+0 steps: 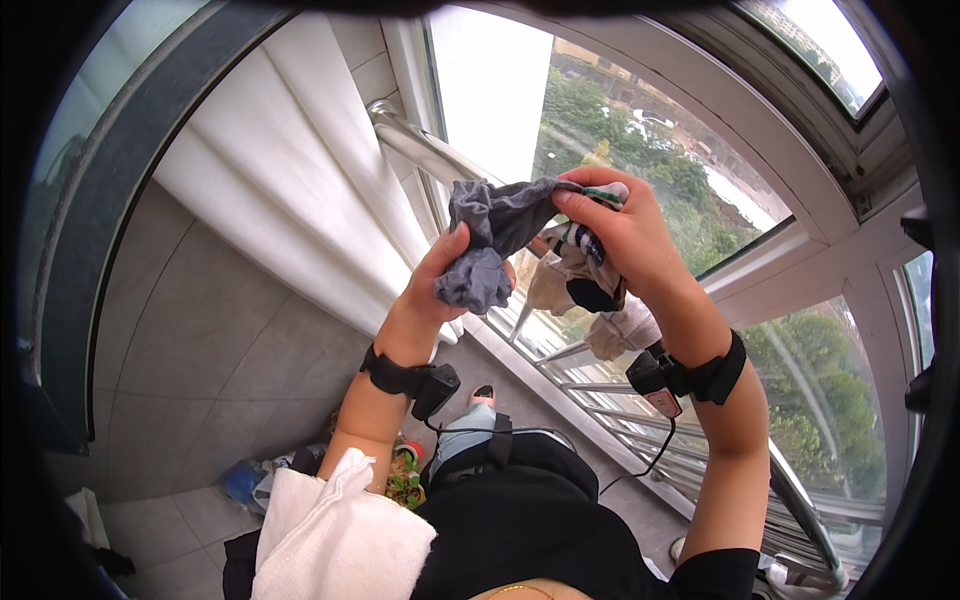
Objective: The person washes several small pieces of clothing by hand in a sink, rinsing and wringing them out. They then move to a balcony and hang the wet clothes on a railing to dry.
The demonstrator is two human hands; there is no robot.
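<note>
My left hand (435,281) grips one end of a crumpled grey cloth (514,217) that looks like a sock; part of it bunches in the palm. The other end is pinched between the thumb and fingers of my right hand (637,232). Striped white socks (574,244) with green and navy bands also hang from that right hand, a dark patch at their lower end. Just below them are a beige sock-like cloth (551,285) and a pale pinkish one (622,330) near the railing; I cannot tell what supports them.
A white towel (337,532) drapes over my left arm. Metal railing (795,480) runs along the windows on the right, and a white curtain (300,165) hangs at left. A potted plant (405,484) and bags (247,480) stand low beside me. Cabled devices (436,390) are strapped to both forearms.
</note>
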